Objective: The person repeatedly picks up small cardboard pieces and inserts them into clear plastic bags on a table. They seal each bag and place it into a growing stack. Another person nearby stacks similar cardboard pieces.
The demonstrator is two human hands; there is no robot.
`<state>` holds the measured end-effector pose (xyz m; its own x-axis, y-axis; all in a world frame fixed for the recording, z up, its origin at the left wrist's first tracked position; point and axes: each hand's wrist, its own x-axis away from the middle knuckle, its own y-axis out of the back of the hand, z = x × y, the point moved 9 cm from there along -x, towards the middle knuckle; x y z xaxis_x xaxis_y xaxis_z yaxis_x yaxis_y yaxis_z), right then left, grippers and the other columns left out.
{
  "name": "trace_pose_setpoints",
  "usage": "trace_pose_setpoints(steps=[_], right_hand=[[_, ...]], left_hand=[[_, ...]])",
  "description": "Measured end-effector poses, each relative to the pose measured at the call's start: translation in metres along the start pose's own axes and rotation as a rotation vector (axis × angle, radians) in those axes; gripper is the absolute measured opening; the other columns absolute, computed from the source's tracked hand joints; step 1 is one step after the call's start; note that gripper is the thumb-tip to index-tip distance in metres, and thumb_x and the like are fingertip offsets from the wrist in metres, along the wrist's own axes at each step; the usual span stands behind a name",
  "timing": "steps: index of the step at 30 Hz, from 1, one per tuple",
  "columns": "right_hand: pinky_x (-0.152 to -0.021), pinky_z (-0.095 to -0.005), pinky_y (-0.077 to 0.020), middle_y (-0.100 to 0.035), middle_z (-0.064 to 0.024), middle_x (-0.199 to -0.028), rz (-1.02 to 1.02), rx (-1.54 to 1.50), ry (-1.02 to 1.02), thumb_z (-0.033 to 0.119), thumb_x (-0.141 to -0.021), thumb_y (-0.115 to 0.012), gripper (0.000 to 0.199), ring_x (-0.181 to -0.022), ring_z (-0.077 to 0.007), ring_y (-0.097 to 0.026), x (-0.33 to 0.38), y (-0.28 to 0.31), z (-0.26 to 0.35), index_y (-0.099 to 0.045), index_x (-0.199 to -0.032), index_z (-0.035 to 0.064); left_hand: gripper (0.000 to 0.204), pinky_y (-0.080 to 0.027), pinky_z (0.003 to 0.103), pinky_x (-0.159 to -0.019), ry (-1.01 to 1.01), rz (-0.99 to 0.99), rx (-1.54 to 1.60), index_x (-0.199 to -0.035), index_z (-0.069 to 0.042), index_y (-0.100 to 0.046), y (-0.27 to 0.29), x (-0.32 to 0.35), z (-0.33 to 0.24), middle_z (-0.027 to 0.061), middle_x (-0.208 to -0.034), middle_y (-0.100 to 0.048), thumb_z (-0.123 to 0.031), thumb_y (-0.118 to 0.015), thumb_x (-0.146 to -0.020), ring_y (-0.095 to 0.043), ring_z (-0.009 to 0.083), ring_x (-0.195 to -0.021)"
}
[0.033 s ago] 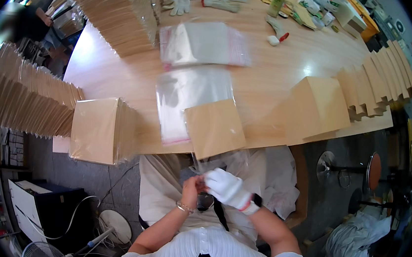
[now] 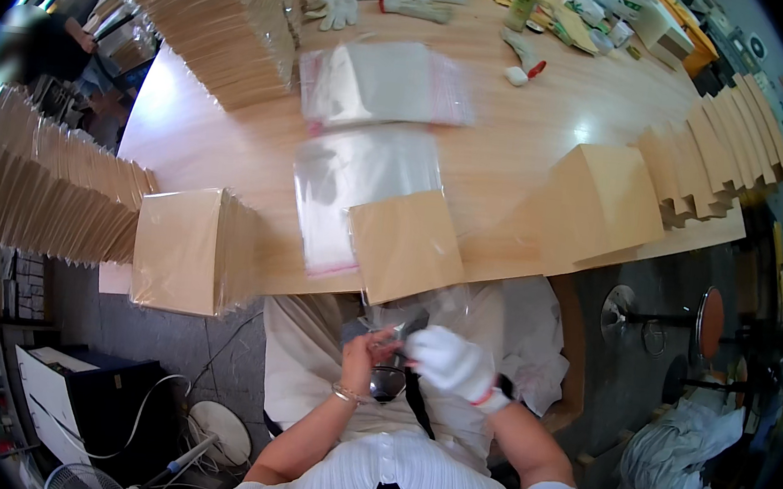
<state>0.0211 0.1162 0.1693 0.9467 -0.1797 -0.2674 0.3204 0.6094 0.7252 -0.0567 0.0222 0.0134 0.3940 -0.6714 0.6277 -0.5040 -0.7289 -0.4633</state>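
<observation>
A brown kraft paper piece [image 2: 407, 246] lies in a clear plastic bag at the table's near edge, on top of a stack of clear bags [image 2: 321, 195]. The bag's clear end [image 2: 438, 304] hangs over the edge above my lap. My bare left hand [image 2: 366, 351] is just below it, fingers curled and closed near the plastic; what they pinch is too small to make out. To its right is my right hand [image 2: 451, 362] in a white glove, smeared by motion, its fingers unclear. Both hands are below the table edge.
A second stack of clear bags [image 2: 388, 84] lies farther back. Bagged brown stacks [image 2: 179, 248] stand at left, with more brown stacks [image 2: 603, 199] at right. Work gloves [image 2: 339, 8] and a bottle [image 2: 524, 3] lie far back. A stool [image 2: 708, 324] stands at right.
My right hand has moved a little to the right, away from my left hand, opening a gap between them. My left hand has shifted slightly left. The bagged brown piece has barely moved.
</observation>
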Motion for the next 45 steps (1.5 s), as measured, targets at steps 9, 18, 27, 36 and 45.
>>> trace_pose_setpoints(steps=[9,18,27,36,45], right_hand=[[-0.082,-0.0410,-0.0447,-0.054,-0.0185,-0.111,0.181,0.373,-1.008,0.017,-0.080,-0.052,0.040,-0.098,-0.0341,-0.054,0.192,0.062,-0.143,-0.049,-0.118,0.0076],[-0.065,-0.0331,-0.0476,-0.061,-0.0020,-0.080,-0.051,0.300,0.204,0.014,-0.069,-0.063,0.008,-0.075,-0.0204,-0.057,0.008,0.071,-0.061,-0.060,-0.075,0.0089],[-0.058,-0.0388,-0.0467,-0.061,-0.0095,-0.071,-0.026,-0.097,-0.361,0.018,-0.082,-0.053,0.013,-0.067,-0.0286,-0.059,0.012,0.057,-0.110,-0.056,-0.074,0.0077],[-0.052,-0.0469,-0.0425,-0.056,-0.0141,-0.062,-0.287,0.229,-0.825,0.029,-0.086,-0.047,0.025,-0.060,-0.0343,-0.056,0.023,0.038,-0.133,-0.050,-0.071,0.0100],[-0.069,-0.0398,-0.0447,-0.056,-0.0110,-0.078,-0.423,0.430,-0.199,0.014,-0.074,-0.052,0.009,-0.078,-0.0287,-0.056,-0.099,0.099,-0.071,-0.055,-0.081,0.0084]], left_hand=[[0.026,-0.040,0.036,-0.091,-1.135,-0.152,-1.299,-0.104,-0.004,-0.061,-0.018,0.046,-0.104,0.0122,-0.111,-0.055,-0.004,-0.051,-0.079,-0.052,0.0260,-0.103],[0.032,-0.049,0.033,-0.072,-1.548,0.572,-1.602,-0.095,-0.009,-0.062,-0.065,0.047,-0.112,0.0047,-0.095,-0.059,-0.006,-0.066,-0.064,-0.056,0.0225,-0.090],[0.012,-0.047,0.031,-0.058,-0.932,0.034,-0.997,-0.079,-0.001,-0.057,-0.023,0.007,-0.122,0.0079,-0.072,-0.057,-0.012,-0.056,-0.085,-0.055,0.0166,-0.063],[0.027,-0.041,0.024,-0.047,-0.375,-0.263,-0.555,-0.074,0.002,-0.055,0.011,-0.032,-0.089,0.0022,-0.054,-0.051,-0.020,-0.051,-0.090,-0.047,0.0076,-0.046],[0.026,-0.048,0.029,-0.071,-0.260,-0.201,-0.067,-0.105,-0.003,-0.053,0.027,-0.005,-0.041,0.0092,-0.101,-0.057,0.000,-0.044,-0.081,-0.056,0.0181,-0.088]])
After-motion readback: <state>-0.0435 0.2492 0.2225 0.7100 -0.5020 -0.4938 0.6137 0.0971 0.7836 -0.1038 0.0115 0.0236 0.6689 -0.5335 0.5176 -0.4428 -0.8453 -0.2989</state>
